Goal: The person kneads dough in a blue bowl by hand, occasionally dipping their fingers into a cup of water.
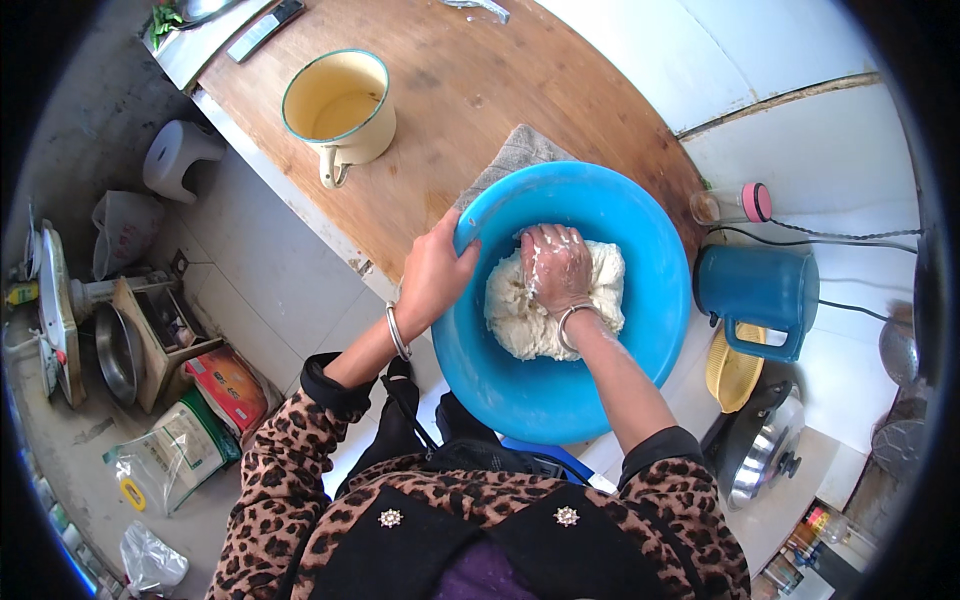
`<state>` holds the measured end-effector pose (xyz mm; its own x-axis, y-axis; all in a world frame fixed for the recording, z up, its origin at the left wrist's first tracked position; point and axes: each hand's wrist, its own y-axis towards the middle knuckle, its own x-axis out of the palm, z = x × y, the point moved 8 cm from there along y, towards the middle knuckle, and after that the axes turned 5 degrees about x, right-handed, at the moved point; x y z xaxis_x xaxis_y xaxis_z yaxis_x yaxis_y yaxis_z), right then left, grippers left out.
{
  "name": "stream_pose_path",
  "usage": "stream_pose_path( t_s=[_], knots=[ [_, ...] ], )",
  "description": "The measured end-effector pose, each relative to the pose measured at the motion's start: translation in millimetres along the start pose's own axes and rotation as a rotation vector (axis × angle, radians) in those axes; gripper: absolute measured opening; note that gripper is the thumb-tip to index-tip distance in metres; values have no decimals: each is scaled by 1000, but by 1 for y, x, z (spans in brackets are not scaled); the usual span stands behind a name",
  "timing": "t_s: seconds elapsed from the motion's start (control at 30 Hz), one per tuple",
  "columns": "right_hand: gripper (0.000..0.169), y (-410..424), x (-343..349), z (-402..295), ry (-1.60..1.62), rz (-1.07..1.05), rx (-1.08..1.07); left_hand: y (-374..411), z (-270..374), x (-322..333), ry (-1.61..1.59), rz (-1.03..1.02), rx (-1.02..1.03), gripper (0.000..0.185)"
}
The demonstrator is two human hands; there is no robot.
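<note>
A blue plastic basin [645, 225] stands at the wooden board's near end, partly over a folded grey cloth [517, 154]. Inside it lies a rough, pale mass of dough [517, 315]. My left hand [439, 266] grips the basin's left rim, with the thumb on the inner side. Pressed into the dough is my right hand [559, 262], its fingers curled and smeared with wet dough; the fingertips are hidden in it. Beyond the basin, to the left, a cream enamel mug [367, 127] with a green rim rests on the wooden board [465, 97].
Right of the basin are a blue electric kettle [750, 289] with a cord, a yellow plastic basket [731, 375], a lidded pan [769, 450] and a pink-capped jar [727, 204]. A phone [266, 30] lies at the far left. On the floor stands a white stool [176, 157].
</note>
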<state>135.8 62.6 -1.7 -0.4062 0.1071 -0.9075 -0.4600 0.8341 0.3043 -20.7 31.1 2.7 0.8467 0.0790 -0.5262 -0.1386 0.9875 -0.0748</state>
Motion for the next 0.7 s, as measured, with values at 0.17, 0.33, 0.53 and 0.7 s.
stream_pose_path(
  t_s=[0.17,0.33,0.53,0.7],
  knots=[
    [16,9,5,5,38,-43,40,-2,-4,2,10,-18,-29,23],
    [23,19,7,5,75,-4,46,-5,-5,-2,7,-10,-11,29],
    [33,22,10,12,-15,49,93,1,-8,-2,54,11,26,33],
    [51,28,9,5,-141,-219,141,2,2,-10,201,36,49,32]
  ],
)
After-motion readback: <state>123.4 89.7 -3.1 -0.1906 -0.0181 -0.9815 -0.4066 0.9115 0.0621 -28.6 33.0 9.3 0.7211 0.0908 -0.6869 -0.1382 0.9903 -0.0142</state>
